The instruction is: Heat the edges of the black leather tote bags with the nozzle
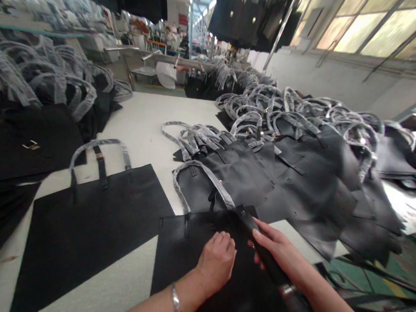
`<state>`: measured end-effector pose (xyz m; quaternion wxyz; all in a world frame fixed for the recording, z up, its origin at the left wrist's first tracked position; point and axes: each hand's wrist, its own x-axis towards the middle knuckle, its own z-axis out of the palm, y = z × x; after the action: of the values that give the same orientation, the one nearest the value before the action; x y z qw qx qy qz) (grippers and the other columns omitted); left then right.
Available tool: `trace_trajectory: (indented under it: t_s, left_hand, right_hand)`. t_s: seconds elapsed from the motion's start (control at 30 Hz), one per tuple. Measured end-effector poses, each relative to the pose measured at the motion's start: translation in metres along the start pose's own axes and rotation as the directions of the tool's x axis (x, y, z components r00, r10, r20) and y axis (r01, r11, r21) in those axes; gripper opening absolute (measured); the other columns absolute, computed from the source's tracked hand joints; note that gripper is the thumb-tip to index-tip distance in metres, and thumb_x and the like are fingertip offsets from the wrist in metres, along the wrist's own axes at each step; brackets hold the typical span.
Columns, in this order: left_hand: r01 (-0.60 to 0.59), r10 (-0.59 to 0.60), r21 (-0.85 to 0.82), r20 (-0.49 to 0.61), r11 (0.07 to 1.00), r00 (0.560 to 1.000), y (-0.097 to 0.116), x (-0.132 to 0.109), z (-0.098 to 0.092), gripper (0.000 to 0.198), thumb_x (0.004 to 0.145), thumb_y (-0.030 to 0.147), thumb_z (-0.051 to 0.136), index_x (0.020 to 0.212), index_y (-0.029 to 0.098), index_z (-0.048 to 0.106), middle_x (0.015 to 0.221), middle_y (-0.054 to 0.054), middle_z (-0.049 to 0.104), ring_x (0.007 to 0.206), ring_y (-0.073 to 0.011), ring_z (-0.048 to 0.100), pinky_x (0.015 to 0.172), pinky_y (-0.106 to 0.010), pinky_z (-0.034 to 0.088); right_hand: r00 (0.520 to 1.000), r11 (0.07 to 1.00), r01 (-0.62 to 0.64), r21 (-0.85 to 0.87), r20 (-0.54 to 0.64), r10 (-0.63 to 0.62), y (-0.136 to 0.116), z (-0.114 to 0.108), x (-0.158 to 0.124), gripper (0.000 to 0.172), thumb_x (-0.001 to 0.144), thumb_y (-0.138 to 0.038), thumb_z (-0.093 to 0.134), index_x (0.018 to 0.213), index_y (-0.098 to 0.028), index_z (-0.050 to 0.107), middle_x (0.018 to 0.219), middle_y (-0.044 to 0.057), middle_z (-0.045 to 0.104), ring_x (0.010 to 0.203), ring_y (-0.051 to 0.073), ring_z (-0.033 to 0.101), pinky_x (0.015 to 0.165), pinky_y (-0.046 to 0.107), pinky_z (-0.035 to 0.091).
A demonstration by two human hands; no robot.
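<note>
Gripping the rolled handle (250, 232) of our black leather tote (183, 254) in our right hand (278, 249), left hand (216, 263) loosely curled on its panel, tote lying on the white worktable (139, 122), just beside piled totes (281, 175)

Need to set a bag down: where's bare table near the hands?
Bare tabletop runs between the flat bag and the stacked bags; a narrower strip lies between the flat bag and the bag under the hands. The stacked side is crowded.
</note>
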<state>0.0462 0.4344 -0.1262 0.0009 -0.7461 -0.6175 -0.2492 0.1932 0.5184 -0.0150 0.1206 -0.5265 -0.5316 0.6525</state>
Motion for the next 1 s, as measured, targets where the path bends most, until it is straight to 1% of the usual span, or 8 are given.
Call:
trace_trajectory:
  t_s: [0.13,0.23,0.33,0.43,0.53,0.63,0.77,1.0]
  left_hand:
    - [-0.048,0.049,-0.035,0.026,0.998,0.998,0.011,0.001,0.014,0.033,0.082,0.013,0.051,0.113,0.005,0.058,0.119,-0.017,0.060,0.115,-0.0288,0.054,0.098,-0.042,0.049]
    - [-0.062,0.072,-0.126,0.081,0.990,0.994,0.012,-0.006,0.011,0.041,0.081,0.014,0.053,0.121,0.004,0.053,0.125,-0.017,0.057,0.121,-0.0269,0.050,0.106,-0.040,0.042]
    - [-0.097,0.110,-0.174,0.071,0.980,0.991,0.009,-0.014,0.004,0.037,0.086,0.013,0.048,0.122,0.008,0.052,0.125,-0.014,0.057,0.124,-0.0220,0.047,0.112,-0.036,0.034]
    - [-0.156,0.169,-0.147,0.075,0.977,0.983,0.007,-0.017,0.000,0.031,0.089,0.016,0.046,0.117,0.007,0.055,0.124,-0.015,0.056,0.124,-0.0230,0.046,0.113,-0.037,0.031]
    - [-0.173,0.183,-0.118,0.081,0.978,0.980,0.008,-0.017,0.000,0.029,0.088,0.019,0.047,0.113,0.006,0.056,0.121,-0.016,0.057,0.123,-0.0247,0.045,0.113,-0.038,0.032]
    - [-0.165,0.175,-0.114,0.081,0.980,0.981,0.009,-0.018,0.000,0.021,0.087,0.015,0.046,0.103,0.009,0.058,0.103,-0.012,0.062,0.109,-0.0223,0.053,0.107,-0.037,0.038]
    - [-0.199,0.206,-0.099,0.066,0.975,0.976,0.009,-0.020,-0.001,0.017,0.087,0.015,0.046,0.096,0.009,0.059,0.093,-0.012,0.062,0.092,-0.0228,0.057,0.091,-0.037,0.048]
    - [-0.211,0.220,-0.110,0.076,0.971,0.973,0.012,-0.019,0.000,0.015,0.087,0.015,0.048,0.094,0.010,0.060,0.092,-0.012,0.063,0.094,-0.0227,0.058,0.086,-0.034,0.049]
  right_hand:
    - [0.994,0.999,-0.016,-0.040,0.107,0.020,-0.003,-0.008,-0.010,0.063,0.085,-0.043,0.057,0.141,-0.021,0.037,0.081,0.001,0.060,0.050,0.011,0.060,0.040,0.019,0.046]
    - [0.985,0.996,-0.054,-0.067,0.161,0.064,0.001,-0.009,-0.017,0.064,0.085,-0.046,0.058,0.140,-0.021,0.038,0.081,0.001,0.060,0.051,0.011,0.061,0.041,0.019,0.046]
    - [0.976,0.994,-0.069,-0.088,0.200,0.086,0.000,0.001,-0.014,0.064,0.084,-0.047,0.059,0.140,-0.021,0.040,0.080,0.001,0.060,0.051,0.011,0.061,0.041,0.020,0.045]
    - [0.976,0.994,-0.046,-0.095,0.209,0.065,-0.005,0.015,-0.002,0.065,0.082,-0.045,0.060,0.139,-0.021,0.041,0.078,0.000,0.060,0.050,0.011,0.059,0.042,0.021,0.045]
    - [0.985,0.992,0.009,-0.124,0.170,0.012,-0.010,0.022,0.005,0.068,0.082,-0.046,0.061,0.140,-0.020,0.040,0.070,-0.002,0.058,0.048,0.011,0.056,0.042,0.021,0.044]
    - [0.992,0.987,0.043,-0.153,0.121,-0.024,-0.007,0.017,0.001,0.073,0.079,-0.050,0.062,0.142,-0.021,0.038,0.074,-0.002,0.060,0.050,0.011,0.056,0.043,0.021,0.044]
    - [0.982,0.981,-0.033,-0.194,0.175,0.067,0.000,0.012,-0.008,0.081,0.075,-0.052,0.065,0.142,-0.017,0.037,0.071,-0.002,0.058,0.049,0.013,0.058,0.042,0.022,0.044]
    - [0.978,0.980,0.016,-0.198,0.205,0.026,-0.016,0.041,0.003,0.076,0.079,-0.053,0.062,0.142,-0.020,0.038,0.067,-0.003,0.060,0.046,0.011,0.052,0.044,0.022,0.041]
